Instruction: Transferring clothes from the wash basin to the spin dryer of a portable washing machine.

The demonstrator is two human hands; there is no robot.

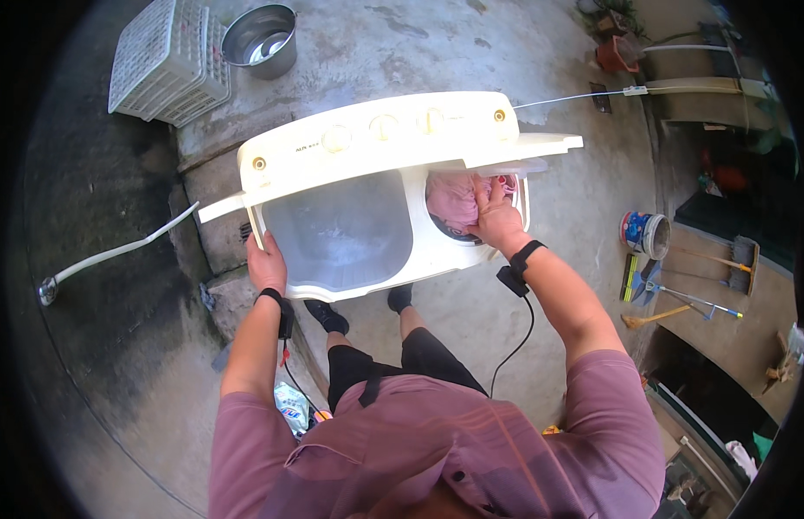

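A white twin-tub washing machine point(328, 292) stands in front of me, with three round dials on its back panel. My left hand point(266, 265) grips the rim at its left end. On the right, my right hand point(497, 216) lies with fingers spread on pink cloth point(451, 201) bunched in the smaller round spin tub. The fingertips press near the tub's far side, where some of the cloth is hidden beneath the hand. The large grey wash tub point(337, 227) is uncovered on the left.
White plastic crates point(155, 65) and a dark metal bucket point(262, 48) stand at the far left. A pale drain hose point(121, 249) runs left over a concrete step. To the right are a paint bucket point(655, 235), brooms and a dustpan point(742, 264). Detergent bags point(291, 406) sit beside me.
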